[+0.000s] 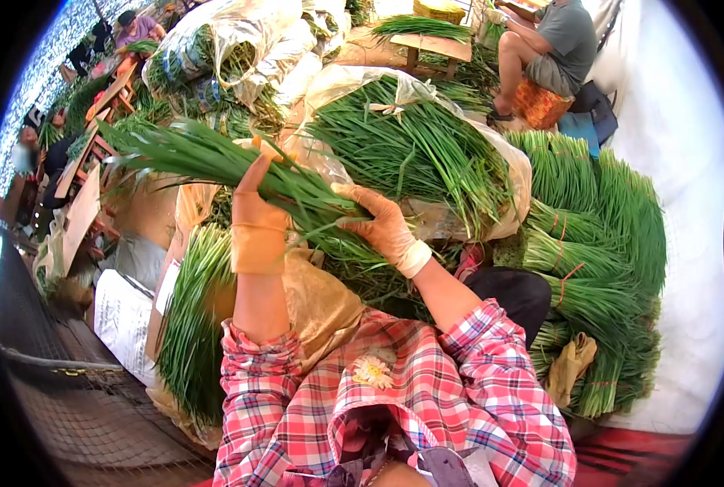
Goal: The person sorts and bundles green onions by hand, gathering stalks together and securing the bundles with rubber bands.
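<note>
Long green leafy stalks form a loose bundle [208,158] held up in front of me, its leaf tips pointing left. My left hand [258,211], in a thin tan glove, is wrapped round the middle of the bundle. At its right end, my right hand [382,227], gloved as well, has its fingers bent against the stalks. Behind the hands, a large pile of the same greens [410,146] lies in an open clear plastic wrapper. More stalks [199,316] stand upright to the left of my left forearm.
Tied green bundles [597,260] are stacked at the right beside a white sheet [694,300]. A seated person [560,45] is at the upper right, near a low wooden bench [427,46]. Plastic-wrapped sacks [224,49] and another person [139,28] appear at the upper left.
</note>
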The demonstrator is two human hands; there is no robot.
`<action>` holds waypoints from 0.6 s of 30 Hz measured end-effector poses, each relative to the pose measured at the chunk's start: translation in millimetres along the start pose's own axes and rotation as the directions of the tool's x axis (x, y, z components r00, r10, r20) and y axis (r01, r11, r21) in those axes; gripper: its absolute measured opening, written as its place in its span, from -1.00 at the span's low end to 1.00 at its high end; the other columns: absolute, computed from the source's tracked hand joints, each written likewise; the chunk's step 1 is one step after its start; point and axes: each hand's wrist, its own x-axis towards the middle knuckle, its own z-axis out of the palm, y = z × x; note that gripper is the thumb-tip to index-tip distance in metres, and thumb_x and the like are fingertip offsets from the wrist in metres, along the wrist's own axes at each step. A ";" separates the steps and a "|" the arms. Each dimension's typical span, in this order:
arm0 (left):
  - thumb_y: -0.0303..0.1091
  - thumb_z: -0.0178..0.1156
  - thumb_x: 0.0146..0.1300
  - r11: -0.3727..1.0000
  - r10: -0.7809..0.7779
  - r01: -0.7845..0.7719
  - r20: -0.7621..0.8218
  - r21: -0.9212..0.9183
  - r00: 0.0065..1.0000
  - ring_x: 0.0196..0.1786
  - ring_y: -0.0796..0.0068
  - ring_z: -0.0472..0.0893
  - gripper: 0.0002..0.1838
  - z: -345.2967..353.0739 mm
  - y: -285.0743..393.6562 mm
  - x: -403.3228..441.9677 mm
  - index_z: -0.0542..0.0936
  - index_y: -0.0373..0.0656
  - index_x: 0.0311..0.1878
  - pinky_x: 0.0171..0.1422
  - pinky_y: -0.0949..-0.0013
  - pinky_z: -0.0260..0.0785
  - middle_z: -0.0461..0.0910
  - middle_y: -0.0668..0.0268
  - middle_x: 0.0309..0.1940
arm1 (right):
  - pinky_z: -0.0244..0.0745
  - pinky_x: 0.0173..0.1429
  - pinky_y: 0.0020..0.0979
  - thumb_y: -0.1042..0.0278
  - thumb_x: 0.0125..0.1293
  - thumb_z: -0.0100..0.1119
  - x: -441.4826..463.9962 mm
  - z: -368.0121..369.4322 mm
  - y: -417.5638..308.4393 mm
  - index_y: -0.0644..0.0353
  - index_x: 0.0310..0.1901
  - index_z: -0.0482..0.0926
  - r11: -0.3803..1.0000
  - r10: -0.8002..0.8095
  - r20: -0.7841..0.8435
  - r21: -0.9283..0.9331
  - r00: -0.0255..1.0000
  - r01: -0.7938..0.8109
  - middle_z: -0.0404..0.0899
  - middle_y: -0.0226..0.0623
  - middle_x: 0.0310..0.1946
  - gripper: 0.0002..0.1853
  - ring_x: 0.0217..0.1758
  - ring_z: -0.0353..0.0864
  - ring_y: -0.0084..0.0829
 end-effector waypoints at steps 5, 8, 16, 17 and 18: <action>-0.36 0.22 0.10 0.920 -0.197 0.216 0.089 -0.328 0.976 -0.12 0.14 0.57 -0.63 7.0 19.4 -11.0 0.49 -0.20 0.00 -0.03 0.05 0.47 0.57 0.06 -0.20 | 0.35 0.09 -0.56 0.38 0.22 0.22 -10.4 -7.8 -5.0 0.26 0.04 0.53 0.819 0.240 0.120 0.508 0.963 -0.267 0.57 -0.41 -0.12 -0.65 -0.08 0.46 -0.62; -0.36 0.21 0.10 0.928 -0.138 0.154 0.069 -0.339 0.988 -0.06 0.13 0.56 -0.64 6.1 18.0 -14.7 0.50 -0.25 -0.01 0.02 0.02 0.46 0.57 0.06 -0.15 | 0.36 0.05 -0.58 0.39 0.22 0.22 -9.0 -9.4 6.9 0.28 -0.05 0.56 0.770 0.289 0.022 0.589 0.957 -0.246 0.59 -0.43 -0.19 -0.72 -0.10 0.46 -0.64; -0.30 0.16 0.18 0.911 -0.051 0.035 -0.029 -0.410 0.998 -0.34 0.39 0.54 -0.88 -40.7 33.3 -4.4 0.50 -0.12 -0.33 0.00 -0.04 0.42 0.51 0.38 -0.46 | 0.22 -0.53 -0.54 0.20 0.42 -0.09 -21.7 -38.9 29.8 0.28 -0.03 0.46 0.438 0.610 -0.230 0.895 0.758 -0.080 0.22 -0.55 -0.68 -0.69 -0.69 0.16 -0.62; -0.31 0.13 0.20 0.884 -0.033 0.018 -0.024 -0.468 0.999 -0.37 0.39 0.53 -0.89 -53.4 42.5 -2.8 0.50 -0.12 -0.38 0.05 0.00 0.39 0.51 0.39 -0.48 | 0.16 -0.55 -0.56 0.19 0.42 -0.10 -29.1 -46.4 51.4 0.28 -0.05 0.47 0.475 0.646 -0.257 0.873 0.719 -0.114 0.20 -0.57 -0.69 -0.68 -0.70 0.12 -0.64; -0.32 0.10 0.22 0.852 -0.012 -0.001 -0.022 -0.523 1.000 -0.40 0.39 0.51 -0.87 -66.9 51.3 1.3 0.51 -0.11 -0.43 0.10 0.03 0.35 0.51 0.39 -0.51 | 0.10 -0.57 -0.58 0.18 0.42 -0.10 -36.4 -53.0 73.7 0.28 -0.06 0.49 0.507 0.677 -0.285 0.849 0.679 -0.149 0.19 -0.59 -0.70 -0.67 -0.71 0.08 -0.67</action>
